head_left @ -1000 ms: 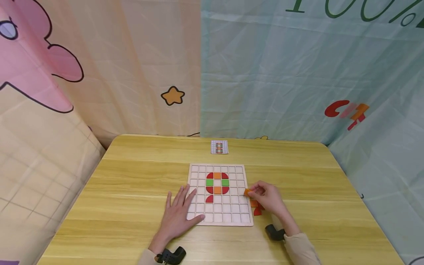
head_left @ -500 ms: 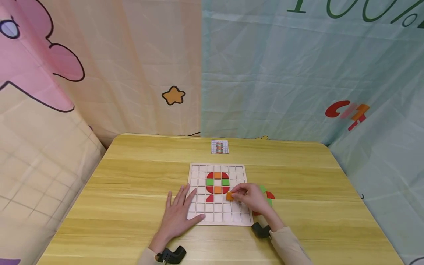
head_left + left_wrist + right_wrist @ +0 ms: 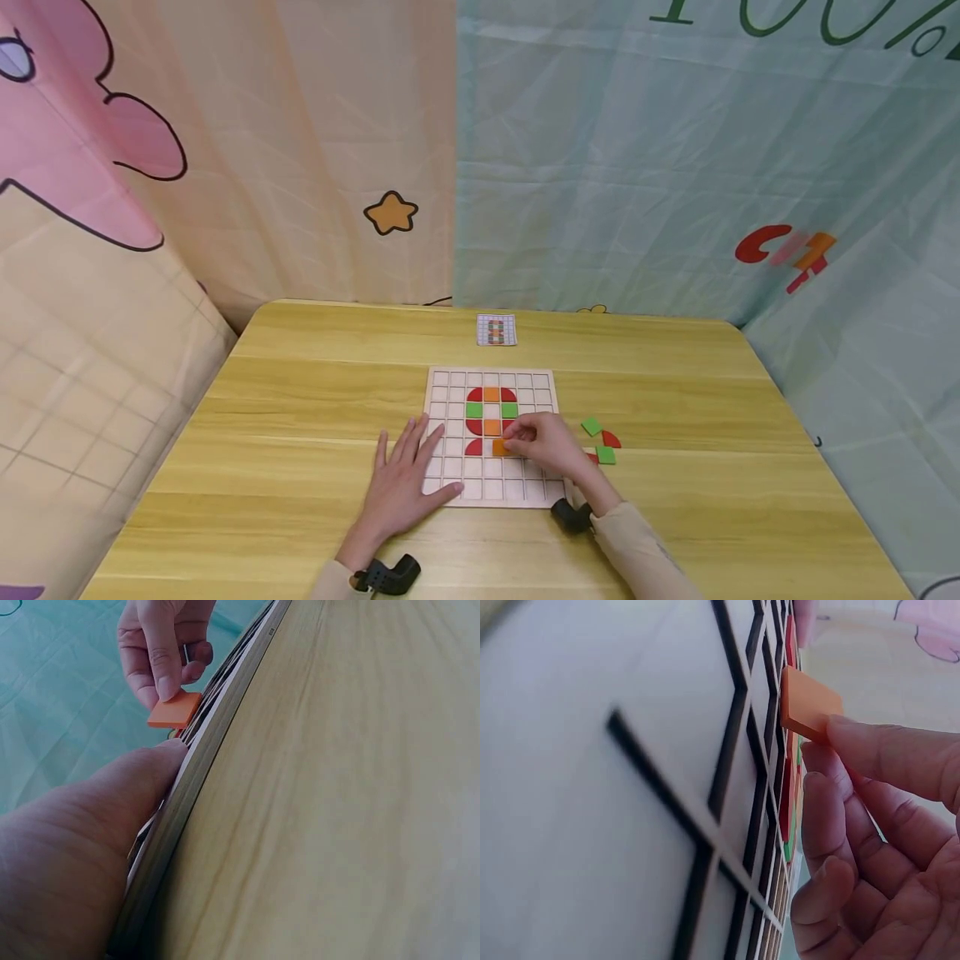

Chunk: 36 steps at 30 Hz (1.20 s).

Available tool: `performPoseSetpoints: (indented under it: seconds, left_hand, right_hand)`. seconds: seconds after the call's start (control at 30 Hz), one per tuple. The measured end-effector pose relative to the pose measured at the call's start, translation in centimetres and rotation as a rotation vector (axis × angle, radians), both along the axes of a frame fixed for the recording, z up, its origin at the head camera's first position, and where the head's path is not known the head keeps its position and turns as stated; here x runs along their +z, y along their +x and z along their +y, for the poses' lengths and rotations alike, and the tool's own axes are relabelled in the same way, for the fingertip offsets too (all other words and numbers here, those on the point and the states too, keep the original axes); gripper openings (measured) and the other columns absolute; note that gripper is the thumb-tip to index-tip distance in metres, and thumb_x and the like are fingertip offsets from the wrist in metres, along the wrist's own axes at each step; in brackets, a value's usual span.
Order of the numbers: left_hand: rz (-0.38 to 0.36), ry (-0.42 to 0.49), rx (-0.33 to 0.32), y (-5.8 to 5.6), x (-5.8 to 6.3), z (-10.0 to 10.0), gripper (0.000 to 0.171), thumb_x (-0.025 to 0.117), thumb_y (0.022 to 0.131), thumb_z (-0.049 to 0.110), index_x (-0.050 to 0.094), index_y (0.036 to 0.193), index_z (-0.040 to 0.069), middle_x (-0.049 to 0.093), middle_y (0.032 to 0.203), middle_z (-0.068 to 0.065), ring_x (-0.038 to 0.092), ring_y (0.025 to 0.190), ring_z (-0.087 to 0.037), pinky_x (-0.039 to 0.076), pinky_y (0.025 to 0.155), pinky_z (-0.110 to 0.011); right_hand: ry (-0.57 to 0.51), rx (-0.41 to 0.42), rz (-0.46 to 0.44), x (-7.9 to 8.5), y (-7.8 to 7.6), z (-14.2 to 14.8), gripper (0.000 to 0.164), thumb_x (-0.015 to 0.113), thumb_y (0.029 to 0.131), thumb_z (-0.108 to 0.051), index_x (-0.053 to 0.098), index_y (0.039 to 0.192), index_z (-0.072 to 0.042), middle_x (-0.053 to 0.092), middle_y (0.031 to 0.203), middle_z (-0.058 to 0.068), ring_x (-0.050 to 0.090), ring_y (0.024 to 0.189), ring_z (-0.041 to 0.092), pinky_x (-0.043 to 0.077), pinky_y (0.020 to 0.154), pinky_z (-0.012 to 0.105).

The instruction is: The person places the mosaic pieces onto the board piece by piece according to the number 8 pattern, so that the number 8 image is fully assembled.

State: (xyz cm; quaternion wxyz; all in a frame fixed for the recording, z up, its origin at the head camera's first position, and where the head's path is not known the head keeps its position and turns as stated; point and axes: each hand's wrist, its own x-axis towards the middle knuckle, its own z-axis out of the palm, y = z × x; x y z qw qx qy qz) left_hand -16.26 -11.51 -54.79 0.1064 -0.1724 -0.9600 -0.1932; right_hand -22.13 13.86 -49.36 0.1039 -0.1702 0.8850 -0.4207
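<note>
My right hand pinches an orange square tile between thumb and fingers, low over the white grid board. In the right wrist view the orange tile is tilted, one edge close to the grid. My left hand lies with fingers spread on the board's left edge; its thumb touches the near rim in the left wrist view. A ring of red, orange and green tiles fills cells in the board's upper middle. One red quarter-round tile sits below it, left of the held tile.
A small card printed with a tile pattern lies behind the board. Right of the board are loose tiles, among them a green square, another green square and a red quarter-round. Curtains hang behind the wooden table.
My right hand has carried the orange tile leftward from the board's right edge to beside the lone red tile, uncovering loose tiles on the right. The left hand has stayed in place.
</note>
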Motion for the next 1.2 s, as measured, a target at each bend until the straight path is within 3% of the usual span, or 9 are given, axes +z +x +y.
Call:
performPoseSetpoints:
  seconds: [0.4, 0.83, 1.2]
  left_hand:
    - [0.002, 0.003, -0.006, 0.1, 0.1, 0.0, 0.088, 0.053, 0.081, 0.069, 0.035, 0.148, 0.015, 0.022, 0.154, -0.012, 0.015, 0.141, -0.030, -0.002, 0.109, -0.058]
    - [0.047, 0.018, -0.008, 0.0, 0.0, 0.0, 0.087, 0.056, 0.080, 0.068, 0.039, 0.146, 0.014, 0.026, 0.153, -0.013, 0.021, 0.139, -0.033, 0.003, 0.108, -0.060]
    - [0.000, 0.004, 0.000, 0.0, 0.0, 0.0, 0.088, 0.053, 0.081, 0.070, 0.035, 0.148, 0.017, 0.022, 0.155, -0.010, 0.015, 0.141, -0.028, -0.002, 0.109, -0.057]
  right_hand:
    - [0.092, -0.017, 0.036, 0.5, 0.0, -1.4, 0.004, 0.075, 0.082, -0.011, 0.071, 0.081, -0.011, 0.059, 0.071, -0.007, 0.053, 0.065, 0.012, 0.046, 0.061, 0.026]
    - [0.151, -0.029, 0.044, 0.7, -0.1, -2.3, 0.005, 0.075, 0.082, -0.014, 0.071, 0.079, -0.013, 0.058, 0.068, -0.008, 0.052, 0.063, 0.010, 0.045, 0.059, 0.026]
    - [0.167, -0.046, 0.077, 0.8, 0.0, -2.4, 0.004, 0.077, 0.079, -0.012, 0.074, 0.077, -0.010, 0.059, 0.065, -0.010, 0.052, 0.062, 0.008, 0.044, 0.057, 0.024]
